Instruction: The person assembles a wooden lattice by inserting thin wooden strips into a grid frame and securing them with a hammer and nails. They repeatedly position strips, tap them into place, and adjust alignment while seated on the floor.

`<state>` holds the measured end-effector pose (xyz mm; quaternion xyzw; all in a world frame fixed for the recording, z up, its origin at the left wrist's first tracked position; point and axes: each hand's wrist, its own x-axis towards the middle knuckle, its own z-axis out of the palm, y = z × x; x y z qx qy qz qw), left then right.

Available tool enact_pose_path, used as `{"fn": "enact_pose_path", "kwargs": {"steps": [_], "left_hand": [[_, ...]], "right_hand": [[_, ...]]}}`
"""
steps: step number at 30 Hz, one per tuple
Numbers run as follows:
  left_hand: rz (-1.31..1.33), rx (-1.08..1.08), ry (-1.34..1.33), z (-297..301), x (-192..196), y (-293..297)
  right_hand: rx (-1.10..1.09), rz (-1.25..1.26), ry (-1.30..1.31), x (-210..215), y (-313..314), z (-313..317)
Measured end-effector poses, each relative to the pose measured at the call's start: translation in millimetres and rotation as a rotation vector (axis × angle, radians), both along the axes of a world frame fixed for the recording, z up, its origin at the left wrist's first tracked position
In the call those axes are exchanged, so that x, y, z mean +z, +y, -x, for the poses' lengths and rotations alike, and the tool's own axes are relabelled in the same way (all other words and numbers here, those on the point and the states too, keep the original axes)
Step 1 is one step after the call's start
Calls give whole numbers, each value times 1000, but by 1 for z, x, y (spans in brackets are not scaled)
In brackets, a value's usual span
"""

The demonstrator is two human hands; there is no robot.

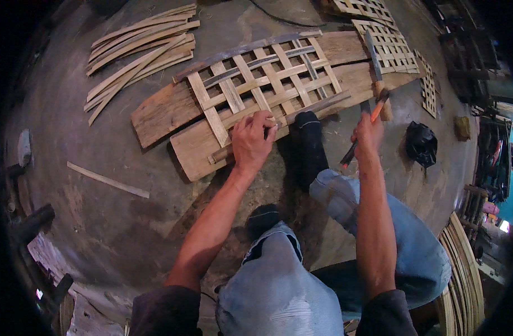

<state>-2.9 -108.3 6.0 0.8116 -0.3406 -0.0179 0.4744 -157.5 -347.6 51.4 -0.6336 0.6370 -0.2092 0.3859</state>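
Resting the curled left hand (252, 137) on the near rail (321, 105) of a lattice panel (273, 75), thumb and index fingertip drawn close together. Cannot tell whether anything small is pinched between them. Gripping the orange-and-black handle of a hammer (378, 107) in the right hand (367, 134), fingers closed firmly round it, to the right of the lattice panel. Cannot tell whether the hammer's head is touching the wooden handle of a knife (383, 101) just beyond the right hand.

Can see the lattice panel directly ahead of the left hand, woven of pale strips with a few dark ones, stretching to both sides of that hand. Lying flat across a near board (192, 152) and a far board (155, 115); edged by a dark far rail (234, 54) well beyond the left hand.

Can also make out more lattice panels (386, 49) far beyond the right hand, a black bag (421, 145) to its right, and a pile of strips (139, 40) well beyond the left hand, to its left. Closer to the body, left of the left hand, showing a single strip (108, 180) on the floor (111, 224); between the hands, a dark-covered foot (309, 134) against the near board.
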Motion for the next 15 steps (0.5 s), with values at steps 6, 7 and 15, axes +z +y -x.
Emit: {"fn": "enact_pose_path", "kwargs": {"steps": [6, 7, 15], "left_hand": [[-50, 10, 61, 9, 6, -7], [-82, 18, 72, 7, 5, -5], [-57, -6, 11, 5, 8, -2]], "right_hand": [[354, 120, -124, 22, 102, -51], [433, 184, -186, 8, 118, -53], [457, 107, -166, 8, 150, -72]]}}
